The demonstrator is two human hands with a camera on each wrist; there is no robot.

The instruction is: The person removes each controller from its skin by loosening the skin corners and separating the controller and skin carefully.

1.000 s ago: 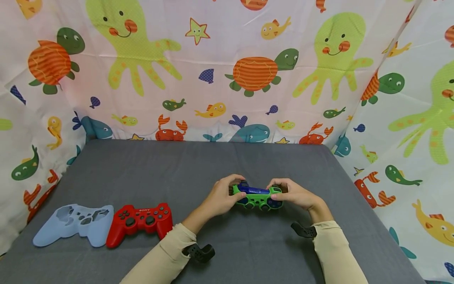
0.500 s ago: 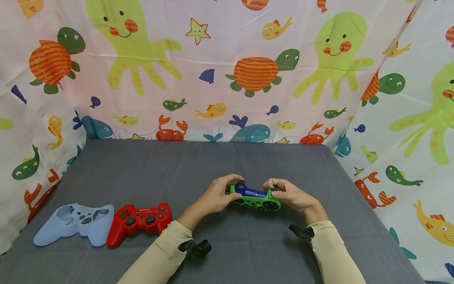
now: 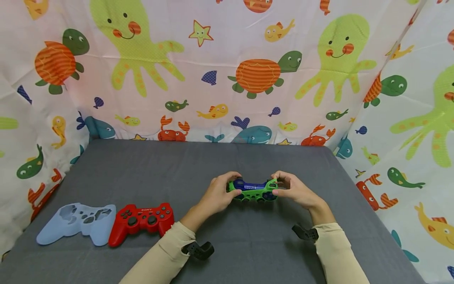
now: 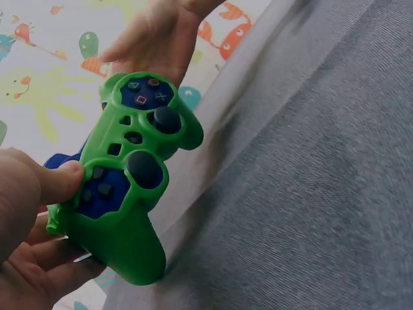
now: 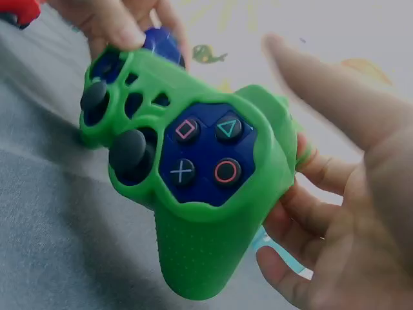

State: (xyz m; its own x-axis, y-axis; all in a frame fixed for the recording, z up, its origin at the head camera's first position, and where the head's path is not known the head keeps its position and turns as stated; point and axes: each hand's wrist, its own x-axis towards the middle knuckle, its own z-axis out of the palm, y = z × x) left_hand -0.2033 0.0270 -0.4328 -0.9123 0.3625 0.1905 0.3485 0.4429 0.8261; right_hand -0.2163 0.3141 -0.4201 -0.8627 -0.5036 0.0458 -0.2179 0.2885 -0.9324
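A rubbery green sleeve (image 5: 200, 258), finely dotted on its rounded grip, wrapped a smooth blue controller (image 3: 252, 186). The pair was held above the woven grey cloth (image 3: 244, 252), toward half past two from a glossy red controller (image 3: 142, 221). At their nine o'clock, the left hand (image 3: 219, 192) pinched them between thumb and fingers; at three o'clock, the right hand (image 3: 295, 190) curled its fingers behind the sleeve's edge, its thumb apart from the four round symbol buttons (image 5: 226, 171). One matte, cut-out pale blue cover (image 3: 86, 227) lay at the red controller's nine o'clock. Two domed black thumbsticks (image 5: 128, 148) poked through the green.
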